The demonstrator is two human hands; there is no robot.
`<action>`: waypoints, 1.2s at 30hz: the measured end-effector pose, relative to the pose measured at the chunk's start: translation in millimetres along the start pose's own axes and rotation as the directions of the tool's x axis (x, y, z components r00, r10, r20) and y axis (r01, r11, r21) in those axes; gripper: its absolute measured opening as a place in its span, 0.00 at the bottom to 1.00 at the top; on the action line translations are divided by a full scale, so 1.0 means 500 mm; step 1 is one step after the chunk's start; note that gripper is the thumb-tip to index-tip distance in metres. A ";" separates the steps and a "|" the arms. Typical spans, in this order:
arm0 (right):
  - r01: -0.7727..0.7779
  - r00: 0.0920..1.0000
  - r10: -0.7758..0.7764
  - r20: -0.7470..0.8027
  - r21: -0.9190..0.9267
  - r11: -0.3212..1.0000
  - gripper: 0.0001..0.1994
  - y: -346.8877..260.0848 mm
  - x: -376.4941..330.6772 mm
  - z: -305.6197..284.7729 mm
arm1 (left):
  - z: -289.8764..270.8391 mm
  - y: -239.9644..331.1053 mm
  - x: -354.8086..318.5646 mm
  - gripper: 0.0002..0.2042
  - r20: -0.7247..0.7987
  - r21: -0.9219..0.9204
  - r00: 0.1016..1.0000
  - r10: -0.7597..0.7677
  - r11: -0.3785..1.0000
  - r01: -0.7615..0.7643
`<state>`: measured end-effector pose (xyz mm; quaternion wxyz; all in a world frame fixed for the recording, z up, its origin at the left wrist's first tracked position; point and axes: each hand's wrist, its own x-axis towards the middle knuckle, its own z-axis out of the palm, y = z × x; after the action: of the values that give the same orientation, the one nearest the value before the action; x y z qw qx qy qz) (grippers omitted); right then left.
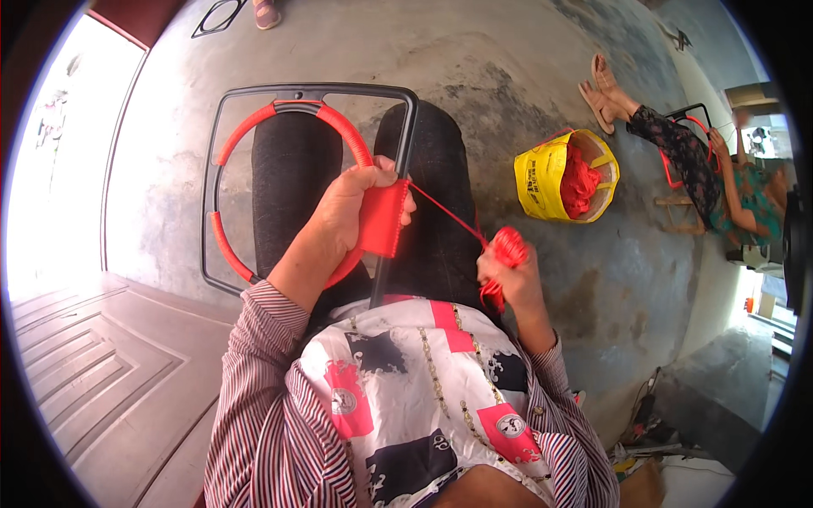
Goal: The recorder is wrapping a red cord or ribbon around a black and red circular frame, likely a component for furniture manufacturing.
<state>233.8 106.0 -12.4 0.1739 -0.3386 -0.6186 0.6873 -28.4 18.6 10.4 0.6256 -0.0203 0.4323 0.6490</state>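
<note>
Across my lap lies a black rectangular frame with a round inner ring, parts of which are wrapped tightly in red cord. My left hand is closed around the frame's right side, where a wide flat red woven band joins ring and bar. From that band a taut red strand runs to my right hand. It is closed on a bundle of red cord, held off to the right of my knees and slightly blurred. The fingers behind the band are partly hidden.
A yellow bag of red cord stands on the concrete floor to the right. Beyond it a person sits with a similar frame. A panelled surface is at my left. Clutter lies lower right.
</note>
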 end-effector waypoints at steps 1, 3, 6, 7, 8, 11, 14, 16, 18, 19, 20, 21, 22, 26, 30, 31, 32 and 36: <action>-0.035 0.995 0.038 -0.096 0.036 0.999 0.10 0.004 0.003 -0.010 | 0.001 0.001 -0.004 0.05 0.016 0.002 1.000 -0.025 1.000 0.025; -0.120 0.985 0.123 -0.120 0.030 0.992 0.08 0.002 0.046 -0.037 | 0.003 0.000 0.002 0.06 0.038 0.010 0.997 -0.061 0.998 0.061; -0.020 0.978 -0.010 -0.209 -0.139 0.990 0.15 -0.014 0.112 -0.065 | 0.009 -0.005 0.004 0.09 0.049 0.089 0.994 -0.096 0.992 0.092; 0.047 0.987 -0.060 -0.147 -0.089 0.995 0.18 -0.028 0.134 -0.083 | 0.012 -0.003 0.005 0.12 0.043 0.162 0.994 -0.101 0.982 0.093; 0.111 0.990 -0.113 -0.083 -0.032 0.993 0.22 -0.050 0.151 -0.093 | 0.007 -0.009 0.009 0.12 0.045 0.171 0.993 -0.105 0.981 0.096; 0.388 0.888 -0.459 -0.035 -0.480 0.787 0.19 -0.126 0.211 -0.016 | -0.013 -0.031 0.017 0.19 0.053 0.143 0.997 0.059 0.987 -0.066; 0.519 0.760 -0.577 0.300 -0.814 0.259 0.13 -0.206 0.241 0.076 | 0.004 -0.045 0.002 0.28 -0.046 0.080 0.887 0.459 0.887 -0.455; 0.558 0.775 -0.402 0.487 -0.827 0.073 0.13 -0.186 0.280 0.107 | 0.037 -0.051 -0.004 0.30 -0.027 0.059 0.868 0.495 0.868 -0.493; 0.552 0.793 -0.310 0.525 -0.834 -0.002 0.16 -0.169 0.291 0.103 | 0.040 -0.052 0.006 0.32 0.059 -0.029 0.889 0.454 0.891 -0.453; 0.590 0.741 -0.444 0.504 -0.804 0.071 0.19 -0.162 0.299 0.107 | 0.023 -0.050 0.010 0.32 0.055 -0.030 0.885 0.462 0.887 -0.461; 0.632 0.682 -0.567 0.463 -0.763 0.137 0.23 -0.157 0.305 0.110 | 0.008 -0.048 0.013 0.32 0.114 -0.064 0.914 0.389 0.921 -0.384; 0.637 0.677 -0.567 0.469 -0.760 0.132 0.23 -0.154 0.305 0.105 | -0.005 -0.047 0.018 0.32 0.177 -0.095 0.933 0.314 0.949 -0.301; 0.609 0.655 -0.675 0.340 -0.767 0.204 0.27 -0.160 0.294 0.097 | -0.017 -0.049 0.021 0.27 0.128 -0.101 0.954 0.270 0.961 -0.258; 0.567 0.632 -0.775 0.005 -0.685 0.458 0.30 -0.131 0.238 0.053 | 0.006 -0.031 0.017 0.25 0.149 -0.081 0.961 0.232 0.972 -0.222; 0.501 0.811 -0.571 0.124 -0.652 0.569 0.23 -0.068 0.215 0.069 | -0.001 -0.019 0.020 0.27 0.163 -0.032 0.982 0.098 0.995 -0.094; 0.469 0.847 -0.511 0.143 -0.654 0.594 0.21 -0.070 0.212 0.081 | 0.000 -0.015 0.025 0.26 0.141 0.028 0.988 0.063 0.997 -0.068; 0.465 0.850 -0.508 0.142 -0.655 0.595 0.21 -0.073 0.211 0.083 | 0.001 -0.015 0.026 0.25 0.117 0.089 0.993 0.030 0.995 -0.041; 0.422 0.888 -0.458 0.036 -0.458 0.783 0.19 -0.056 0.220 0.063 | 0.000 -0.023 0.023 0.18 0.082 0.139 0.996 -0.026 0.990 0.014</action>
<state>129.3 160.2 -12.8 0.2691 -0.2421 -0.8161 0.4506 -21.6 25.7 -2.3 0.6497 0.0460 0.4493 0.6115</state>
